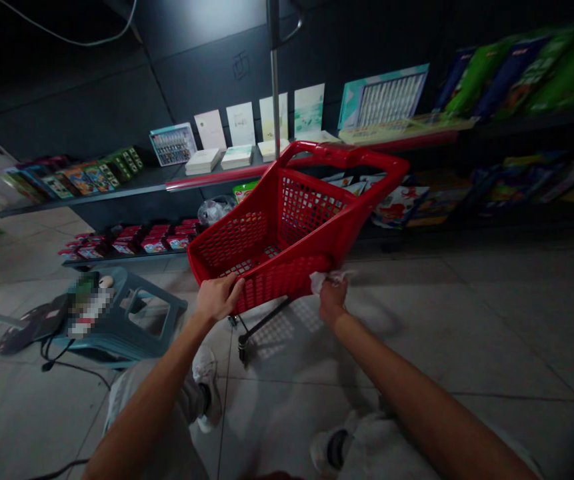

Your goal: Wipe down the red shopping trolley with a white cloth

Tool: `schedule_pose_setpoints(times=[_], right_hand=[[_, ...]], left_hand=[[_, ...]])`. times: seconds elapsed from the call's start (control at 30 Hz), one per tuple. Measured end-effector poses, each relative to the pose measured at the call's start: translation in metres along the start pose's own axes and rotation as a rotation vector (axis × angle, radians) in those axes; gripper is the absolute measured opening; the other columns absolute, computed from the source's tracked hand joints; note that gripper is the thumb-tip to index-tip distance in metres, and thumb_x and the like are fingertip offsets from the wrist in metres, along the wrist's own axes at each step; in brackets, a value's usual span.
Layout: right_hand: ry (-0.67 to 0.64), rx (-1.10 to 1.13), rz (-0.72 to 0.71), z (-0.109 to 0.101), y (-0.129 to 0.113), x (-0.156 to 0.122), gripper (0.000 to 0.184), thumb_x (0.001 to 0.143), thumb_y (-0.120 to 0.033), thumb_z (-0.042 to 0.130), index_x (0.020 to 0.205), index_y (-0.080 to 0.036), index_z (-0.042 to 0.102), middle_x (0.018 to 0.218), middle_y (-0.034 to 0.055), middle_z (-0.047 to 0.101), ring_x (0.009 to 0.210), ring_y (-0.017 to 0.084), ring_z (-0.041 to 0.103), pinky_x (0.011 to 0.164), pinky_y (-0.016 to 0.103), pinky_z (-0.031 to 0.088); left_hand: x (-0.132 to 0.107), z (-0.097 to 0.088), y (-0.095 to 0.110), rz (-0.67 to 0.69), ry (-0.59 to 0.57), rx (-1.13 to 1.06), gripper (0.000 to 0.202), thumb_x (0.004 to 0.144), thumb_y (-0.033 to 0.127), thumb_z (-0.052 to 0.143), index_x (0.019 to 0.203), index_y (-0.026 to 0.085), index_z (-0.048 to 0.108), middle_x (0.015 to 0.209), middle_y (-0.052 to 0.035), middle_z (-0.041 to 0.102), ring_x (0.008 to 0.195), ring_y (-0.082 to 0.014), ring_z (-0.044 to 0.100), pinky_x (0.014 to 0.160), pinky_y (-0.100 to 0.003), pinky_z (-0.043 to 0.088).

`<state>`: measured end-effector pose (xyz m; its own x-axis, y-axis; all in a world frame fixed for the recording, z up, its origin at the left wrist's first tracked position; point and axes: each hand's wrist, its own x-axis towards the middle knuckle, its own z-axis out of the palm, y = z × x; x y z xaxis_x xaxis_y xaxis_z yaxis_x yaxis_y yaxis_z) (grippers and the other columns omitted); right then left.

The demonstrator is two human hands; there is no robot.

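Observation:
A red plastic shopping cart (261, 230) stands in front of me, tilted in the view, its basket holding nothing I can see. My left hand (219, 297) is closed over the rim at the basket's near left corner. Low beside the cart's near side, my right hand (333, 300) is closed round a crumpled white tissue (318, 281), which is at the mesh wall. Motion blurs the tissue's edge, and I cannot tell how firmly it touches the plastic. The cart's handle (391, 163) rises at the far right, and a caster (242, 348) shows underneath.
Behind the cart, a shelf (141, 180) carries books (237, 155), boxed sets and packets, with red boxes (157, 241) lower down. At my left stands a blue-grey plastic stool (131, 333) with blurred items and cables on it. A metal pole (275, 93) rises behind the cart. Grey tiles cover the floor.

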<state>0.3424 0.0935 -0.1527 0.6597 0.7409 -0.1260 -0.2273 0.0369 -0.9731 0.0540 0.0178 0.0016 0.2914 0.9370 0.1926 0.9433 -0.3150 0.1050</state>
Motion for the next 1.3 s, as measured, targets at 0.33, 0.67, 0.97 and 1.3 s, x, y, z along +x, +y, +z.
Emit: schedule_pose_setpoints(times=[0.33,0.67,0.97,1.3], right_hand=[[-0.641,0.151,0.558,0.062,0.029,-0.203,0.044,0.062,-0.034,0.072,0.104,-0.024,0.065,0.097,0.0008,0.076,0.084,0.02,0.069,0.077,0.032,0.056],[-0.308,0.192,0.388,0.056,-0.019,-0.134,0.043,0.06,-0.038,0.072,0.098,-0.021,0.061,0.097,0.0034,0.072,0.083,0.017,0.069,0.075,0.028,0.056],[0.156,0.234,-0.226,-0.017,-0.106,0.019,0.038,0.074,-0.039,0.066,0.105,-0.022,0.055,0.108,0.0018,0.066,0.097,0.016,0.067,0.095,0.033,0.055],[0.116,0.279,-0.343,-0.031,-0.137,0.039,0.034,0.08,-0.035,0.064,0.111,-0.022,0.058,0.112,0.0013,0.069,0.102,0.015,0.069,0.097,0.032,0.055]], left_hand=[[-0.001,0.003,0.001,-0.035,0.019,0.017,0.047,0.109,0.05,0.027,0.084,0.024,0.057,0.08,-0.0049,0.074,0.074,-0.0202,0.067,0.064,-0.032,0.032],[-0.007,0.001,-0.014,0.028,0.013,-0.061,0.045,0.11,0.046,0.024,0.085,0.024,0.055,0.076,-0.0034,0.069,0.069,-0.0185,0.063,0.064,-0.031,0.032],[-0.013,0.001,-0.036,0.066,0.051,-0.107,0.046,0.108,0.044,0.027,0.076,0.023,0.053,0.064,-0.0021,0.061,0.058,-0.0157,0.056,0.061,-0.029,0.032],[-0.012,-0.001,-0.069,-0.025,0.088,-0.089,0.055,0.106,0.052,0.028,0.073,0.023,0.061,0.061,-0.0031,0.063,0.059,-0.0153,0.058,0.061,-0.028,0.033]])
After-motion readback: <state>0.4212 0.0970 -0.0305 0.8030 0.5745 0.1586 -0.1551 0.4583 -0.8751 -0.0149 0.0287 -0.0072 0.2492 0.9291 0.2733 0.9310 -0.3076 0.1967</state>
